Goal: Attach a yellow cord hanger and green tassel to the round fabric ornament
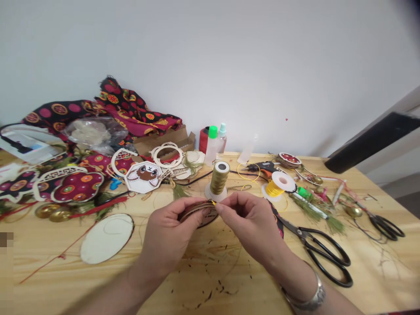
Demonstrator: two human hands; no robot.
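Observation:
Over the middle of the wooden table, my left hand (173, 227) grips a round wooden disc (210, 215) with dark markings on its face; the fingers cover much of it. My right hand (249, 223) pinches a short bit of yellow cord (214, 202) at the disc's upper edge. Just behind the disc stands a spool of olive thread (219, 178). A white spool of yellow cord (275, 189) sits to the right. Beside my right wrist lie large black-handled scissors (315, 245), their blades partly hidden by the hand.
An oval white piece (107, 238) lies at the left. Patterned fabric (121, 105), wooden ornaments (144, 175) and bottles (212, 144) line the back. A glue gun (262, 167), smaller scissors (382, 223) and green tassels (334, 224) lie right. A black tube (370, 142) juts in.

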